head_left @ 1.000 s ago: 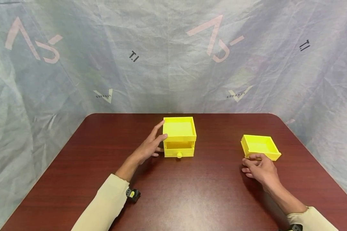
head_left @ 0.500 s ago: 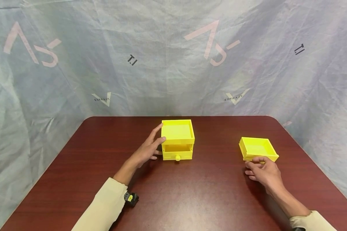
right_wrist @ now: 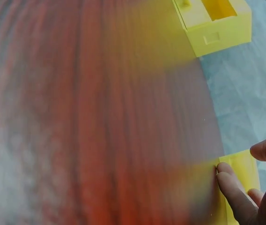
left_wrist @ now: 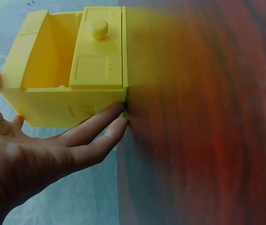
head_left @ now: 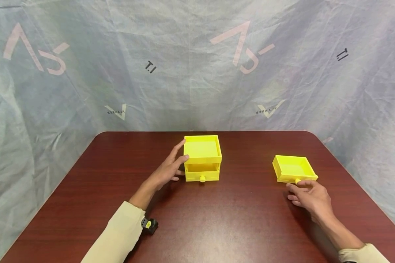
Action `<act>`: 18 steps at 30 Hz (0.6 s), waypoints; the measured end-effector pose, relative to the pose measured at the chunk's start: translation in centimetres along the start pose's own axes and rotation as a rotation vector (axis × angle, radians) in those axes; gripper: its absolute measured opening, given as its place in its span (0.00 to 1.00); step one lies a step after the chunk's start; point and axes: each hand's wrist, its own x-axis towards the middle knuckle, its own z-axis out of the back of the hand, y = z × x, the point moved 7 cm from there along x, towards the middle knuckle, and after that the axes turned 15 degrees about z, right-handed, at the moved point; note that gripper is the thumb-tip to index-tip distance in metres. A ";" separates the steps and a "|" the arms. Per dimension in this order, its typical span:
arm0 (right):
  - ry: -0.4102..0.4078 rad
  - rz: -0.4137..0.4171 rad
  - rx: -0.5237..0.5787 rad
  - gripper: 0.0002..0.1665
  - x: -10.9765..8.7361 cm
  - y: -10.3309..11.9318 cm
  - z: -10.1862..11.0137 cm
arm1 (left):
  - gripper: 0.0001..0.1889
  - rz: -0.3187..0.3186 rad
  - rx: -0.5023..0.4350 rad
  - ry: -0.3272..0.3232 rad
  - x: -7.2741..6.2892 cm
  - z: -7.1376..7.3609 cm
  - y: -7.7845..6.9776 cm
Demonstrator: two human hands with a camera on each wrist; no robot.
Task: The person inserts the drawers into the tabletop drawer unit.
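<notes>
A small yellow drawer cabinet (head_left: 202, 159) stands on the table, with a tray-like top, an empty upper slot and a lower drawer (left_wrist: 96, 70) with a round knob. My left hand (head_left: 166, 171) rests along its left side, fingers spread, thumb at the top's front corner. To the right lies a loose yellow drawer (head_left: 294, 168), upright on the table with its front towards me. My right hand (head_left: 314, 199) is at that front, fingers loosely bent, index fingertip beside the drawer's knob (head_left: 297, 180). Thumb and fingers look apart; contact with the knob is unclear.
Both yellow pieces stand on a dark red-brown wooden table (head_left: 243, 219). Behind and at both sides hangs a grey printed cloth (head_left: 191, 65). A wide stretch of tabletop separates the cabinet from the loose drawer.
My right hand has slid to the right along the loose drawer's front, bringing the knob into view. The left hand stays at the cabinet. The head view has shifted slightly.
</notes>
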 end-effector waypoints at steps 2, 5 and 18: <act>-0.007 -0.006 0.010 0.36 0.0 -0.2 0.2 | 0.34 0.001 -0.002 0.003 0.0 0.0 0.1; -0.008 -0.019 0.014 0.35 0.0 -0.4 0.5 | 0.35 0.001 -0.003 0.005 0.0 -0.1 0.2; -0.044 -0.015 0.042 0.36 0.3 -1.2 1.8 | 0.34 0.001 0.011 -0.001 0.2 0.1 0.2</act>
